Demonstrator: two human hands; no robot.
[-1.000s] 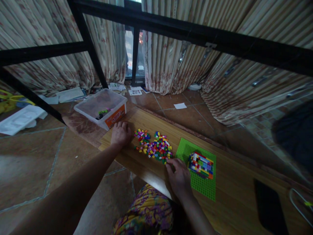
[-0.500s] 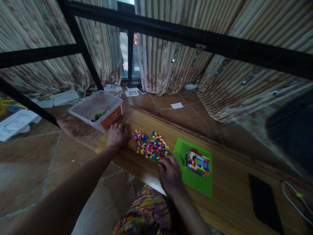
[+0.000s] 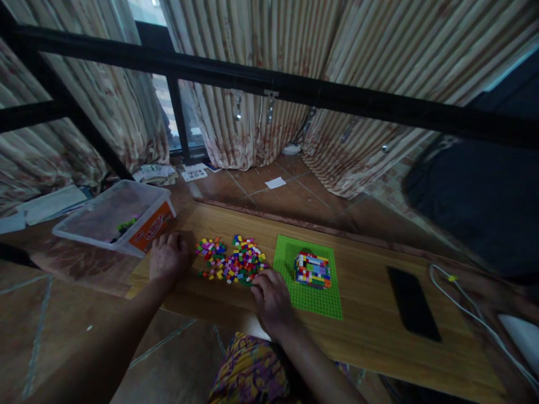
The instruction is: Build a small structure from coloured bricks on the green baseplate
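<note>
Small colourful toy bricks (image 3: 240,261) lie in a loose pile on the wooden table. At the pile's near right edge, my right hand (image 3: 273,297) has thumb and forefinger pinched together; what is between them, if anything, is too small to tell. My left hand (image 3: 167,257) rests on the table's left end with its fingers curled in, beside the pile, and nothing shows in it. Right of my right hand lies a green baseplate (image 3: 309,303). A hollow, many-coloured brick structure (image 3: 312,271) with low rectangular walls stands on it.
A clear plastic bin (image 3: 105,216) with an orange label and a few pieces inside is beyond my left hand. A black flat device (image 3: 414,303) and a white cable (image 3: 467,306) lie on the table's right part (image 3: 366,320). A dark metal bar (image 3: 252,76) crosses in front.
The view has swung to the right, so table and bin appear farther left. Both hands keep about the same places by the pile, and the brick structure looks unchanged.
</note>
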